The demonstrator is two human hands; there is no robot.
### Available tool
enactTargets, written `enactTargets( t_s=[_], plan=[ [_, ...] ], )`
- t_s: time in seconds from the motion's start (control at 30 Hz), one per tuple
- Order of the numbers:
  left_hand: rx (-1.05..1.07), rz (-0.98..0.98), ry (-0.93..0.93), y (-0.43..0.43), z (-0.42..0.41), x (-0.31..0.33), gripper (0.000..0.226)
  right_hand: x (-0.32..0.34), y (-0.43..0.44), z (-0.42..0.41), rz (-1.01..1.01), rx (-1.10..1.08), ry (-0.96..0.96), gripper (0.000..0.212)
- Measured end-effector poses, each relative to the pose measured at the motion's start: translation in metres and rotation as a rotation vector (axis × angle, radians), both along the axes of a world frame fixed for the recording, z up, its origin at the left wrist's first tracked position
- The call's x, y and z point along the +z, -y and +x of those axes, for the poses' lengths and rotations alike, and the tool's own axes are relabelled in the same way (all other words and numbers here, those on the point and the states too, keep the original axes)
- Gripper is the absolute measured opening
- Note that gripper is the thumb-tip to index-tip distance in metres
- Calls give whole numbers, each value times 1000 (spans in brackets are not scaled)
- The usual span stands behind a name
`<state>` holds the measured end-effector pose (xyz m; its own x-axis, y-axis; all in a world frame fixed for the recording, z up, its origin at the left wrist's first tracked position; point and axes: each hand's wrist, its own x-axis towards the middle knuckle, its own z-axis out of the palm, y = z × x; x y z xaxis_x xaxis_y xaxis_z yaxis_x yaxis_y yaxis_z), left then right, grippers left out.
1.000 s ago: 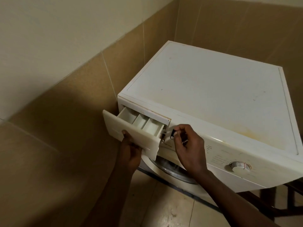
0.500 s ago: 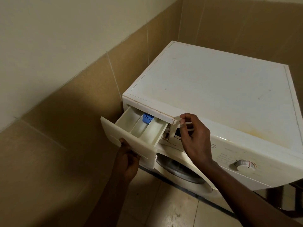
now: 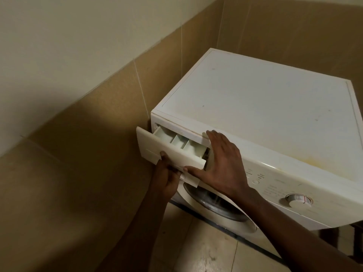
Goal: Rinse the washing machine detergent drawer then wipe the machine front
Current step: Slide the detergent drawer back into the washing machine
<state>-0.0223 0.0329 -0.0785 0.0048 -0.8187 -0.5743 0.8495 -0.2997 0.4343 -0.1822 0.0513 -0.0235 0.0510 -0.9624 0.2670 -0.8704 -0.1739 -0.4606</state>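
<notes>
Early stage: detergent drawer is partly pulled out of its slot at the top-left of the washing machine front. Not removed, nothing rinsed, front not wiped, no cloth or water in view. Left hand grips the drawer's front panel from below, thumb on its face. Right hand lies flat, fingers straight, on the panel just right of the drawer, thumb touching the drawer's lower edge. Drawer is hard off-white plastic with three open compartments. Machine top is smooth, with a yellowish stain near the front edge. Round dial, glass porthole door below
</notes>
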Motion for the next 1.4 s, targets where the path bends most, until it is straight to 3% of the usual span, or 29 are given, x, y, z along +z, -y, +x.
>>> enactTargets(
  t_s=[0.07, 0.23, 0.4, 0.57, 0.77, 1.0, 1.4],
  plan=[
    [-21, -15, 70, 11, -7, 1, 49, -1, 7, -4, -13, -22, -48, 107],
    [-13, -37, -14, 33, -17, 3, 50, 3, 26, -14, -29, -40, -147, 104],
    [-69, -30, 88, 54, -21, -1, 60, 0, 37, -16, -33, -49, -210, 102],
    [-113, -12, 131, 60, -18, -5, 55, -5, 47, -15, -11, -92, -264, 100],
    [-171, -12, 192, 65, -18, -13, 62, -10, 47, -13, -68, -143, -334, 86],
    [-209, 33, 448, 61, -22, -7, 51, -14, 48, -11, -87, -159, -340, 84],
    [-249, 29, 392, 33, -11, 13, 58, -1, 17, -11, -2, -97, -198, 90]
  ],
)
